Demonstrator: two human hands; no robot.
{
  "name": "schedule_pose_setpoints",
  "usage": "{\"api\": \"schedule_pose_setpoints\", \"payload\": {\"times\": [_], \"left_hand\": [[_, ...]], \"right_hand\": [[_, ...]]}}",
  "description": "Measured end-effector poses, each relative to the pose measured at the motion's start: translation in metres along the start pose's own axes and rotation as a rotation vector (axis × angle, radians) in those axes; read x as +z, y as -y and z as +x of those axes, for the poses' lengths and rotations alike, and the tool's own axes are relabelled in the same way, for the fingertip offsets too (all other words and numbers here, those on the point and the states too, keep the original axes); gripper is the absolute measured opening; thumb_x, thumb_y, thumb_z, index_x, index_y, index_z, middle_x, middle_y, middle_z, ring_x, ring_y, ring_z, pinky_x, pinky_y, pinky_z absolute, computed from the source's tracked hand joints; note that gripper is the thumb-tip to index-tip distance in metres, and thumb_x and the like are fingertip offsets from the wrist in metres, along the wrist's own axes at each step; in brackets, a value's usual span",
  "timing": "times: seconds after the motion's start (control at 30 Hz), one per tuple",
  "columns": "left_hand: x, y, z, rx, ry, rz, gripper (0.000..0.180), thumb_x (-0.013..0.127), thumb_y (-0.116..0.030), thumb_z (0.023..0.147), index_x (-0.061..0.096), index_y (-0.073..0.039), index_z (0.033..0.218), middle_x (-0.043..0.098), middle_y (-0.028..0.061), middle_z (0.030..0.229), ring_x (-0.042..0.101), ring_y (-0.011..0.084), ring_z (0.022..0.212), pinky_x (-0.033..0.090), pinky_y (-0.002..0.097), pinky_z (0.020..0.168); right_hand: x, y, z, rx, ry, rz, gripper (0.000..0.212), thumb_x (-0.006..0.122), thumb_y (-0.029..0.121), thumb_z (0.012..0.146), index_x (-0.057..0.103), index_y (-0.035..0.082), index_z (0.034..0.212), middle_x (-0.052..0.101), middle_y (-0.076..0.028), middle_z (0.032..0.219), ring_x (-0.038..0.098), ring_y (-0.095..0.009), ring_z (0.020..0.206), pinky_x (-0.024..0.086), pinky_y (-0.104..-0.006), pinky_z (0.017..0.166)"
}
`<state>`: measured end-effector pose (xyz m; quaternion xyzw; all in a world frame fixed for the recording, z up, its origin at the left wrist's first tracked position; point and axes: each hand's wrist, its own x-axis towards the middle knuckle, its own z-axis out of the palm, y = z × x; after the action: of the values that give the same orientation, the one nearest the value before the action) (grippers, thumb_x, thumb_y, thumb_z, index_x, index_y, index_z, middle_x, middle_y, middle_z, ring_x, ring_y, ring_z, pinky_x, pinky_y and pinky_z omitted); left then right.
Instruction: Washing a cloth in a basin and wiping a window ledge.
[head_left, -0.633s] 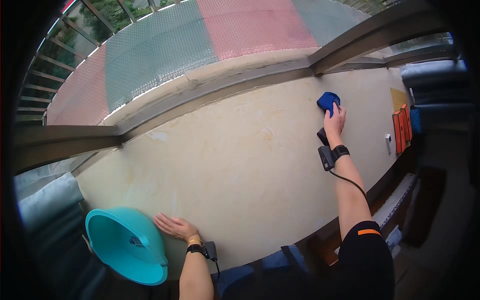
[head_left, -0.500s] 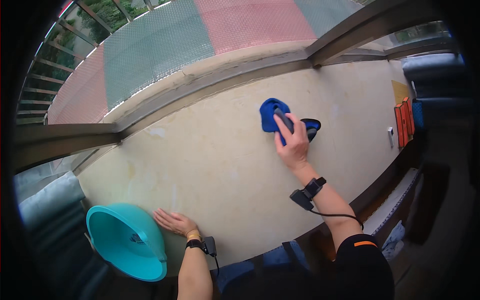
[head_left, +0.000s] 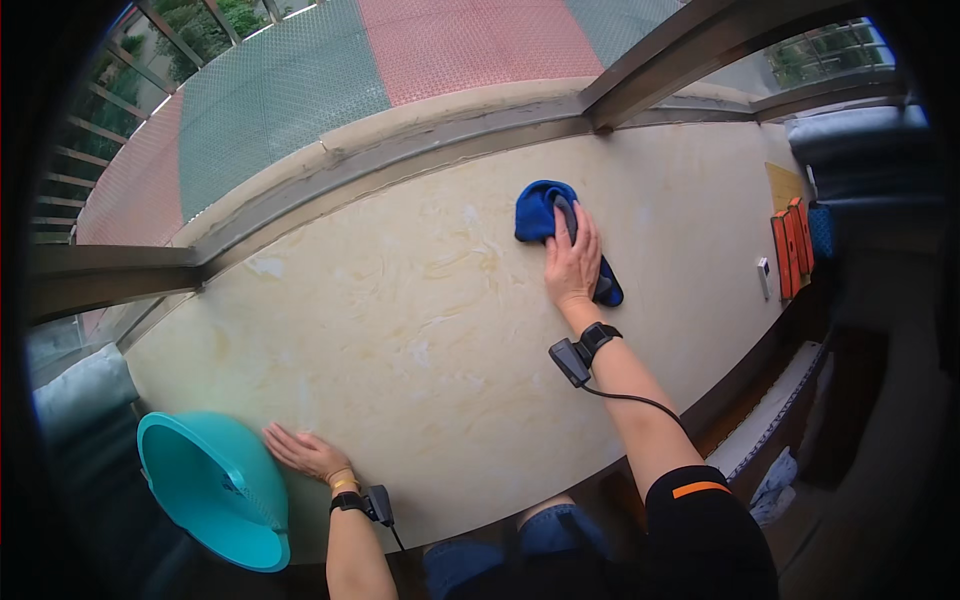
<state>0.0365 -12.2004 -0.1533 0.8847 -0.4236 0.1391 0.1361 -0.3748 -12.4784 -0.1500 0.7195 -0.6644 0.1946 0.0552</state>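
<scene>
My right hand (head_left: 573, 262) is closed round the dark grey handle of a blue cloth cleaning pad (head_left: 535, 212). Its wide end lies on the pale marbled sill (head_left: 420, 330), and its narrow dark-edged end shows beside my wrist. Part of the handle is hidden under my palm. Farther left and nearer to me, my left hand (head_left: 308, 455) rests flat on the same surface, fingers stretched out and holding nothing. Just left of it, a turquoise plastic basin (head_left: 262, 478) stands tilted at the sill's near left edge, its opening turned toward me.
A brown window frame (head_left: 400, 165) runs along the far side, with a thick post (head_left: 690, 55) at right. Orange-red boxes (head_left: 790, 250) and a small white object (head_left: 764, 278) sit at the right end. Grey-blue fabric (head_left: 85, 390) hangs at left.
The cleaning pad has slid slightly right and away from me, and has turned so its narrow end points nearer to me. My left hand stays flat beside the basin. The whole view has shifted.
</scene>
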Motion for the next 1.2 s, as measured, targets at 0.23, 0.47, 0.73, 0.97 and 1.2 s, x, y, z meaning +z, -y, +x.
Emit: {"api": "schedule_pose_setpoints", "payload": {"times": [0.23,0.47,0.73,0.97,1.2], "left_hand": [[0.009,0.003,-0.004,-0.008,-0.025,0.004,0.048,0.042,-0.014,0.093,0.043,-0.002,0.139,0.039,0.0177,0.146,0.033,0.0349,0.136,0.024,0.0474,0.114],[0.016,0.007,-0.012,-0.015,-0.072,-0.018,0.047,0.044,-0.013,0.092,0.045,-0.004,0.138,0.041,0.0163,0.145,0.036,0.0341,0.133,0.027,0.0462,0.113],[0.030,0.042,-0.016,0.028,-0.130,0.029,0.043,0.045,-0.016,0.094,0.049,-0.006,0.136,0.045,0.0152,0.141,0.040,0.0321,0.131,0.029,0.0448,0.111],[0.055,0.022,-0.019,-0.005,-0.134,-0.059,0.045,0.046,-0.024,0.094,0.050,-0.009,0.136,0.045,0.0153,0.142,0.040,0.0330,0.131,0.029,0.0458,0.111],[0.014,0.068,-0.015,0.108,-0.165,-0.291,0.050,0.044,-0.027,0.096,0.044,-0.002,0.139,0.041,0.0187,0.145,0.036,0.0340,0.135,0.025,0.0458,0.114]], "right_hand": [[-0.040,-0.136,0.008,0.523,0.038,-0.146,0.049,0.061,0.022,0.088,0.050,0.016,0.135,0.047,-0.017,0.127,0.048,-0.037,0.115,0.043,-0.0451,0.096],[-0.100,0.129,-0.154,-0.329,0.233,0.533,0.045,0.068,0.014,0.074,0.065,0.017,0.119,0.052,-0.010,0.117,0.055,-0.026,0.099,0.047,-0.0359,0.084],[-0.062,0.003,-0.136,-0.197,0.154,0.239,0.045,0.066,0.020,0.082,0.060,0.026,0.126,0.045,-0.005,0.121,0.047,-0.027,0.098,0.045,-0.0389,0.084],[-0.084,-0.209,-0.114,0.268,0.107,-0.209,0.051,0.060,0.024,0.090,0.046,0.022,0.139,0.042,-0.014,0.128,0.046,-0.038,0.111,0.043,-0.0463,0.095],[-0.188,0.017,-0.245,-0.351,0.092,0.345,0.050,0.064,0.006,0.076,0.062,0.020,0.124,0.049,-0.009,0.109,0.054,-0.024,0.094,0.048,-0.0350,0.078]]}}
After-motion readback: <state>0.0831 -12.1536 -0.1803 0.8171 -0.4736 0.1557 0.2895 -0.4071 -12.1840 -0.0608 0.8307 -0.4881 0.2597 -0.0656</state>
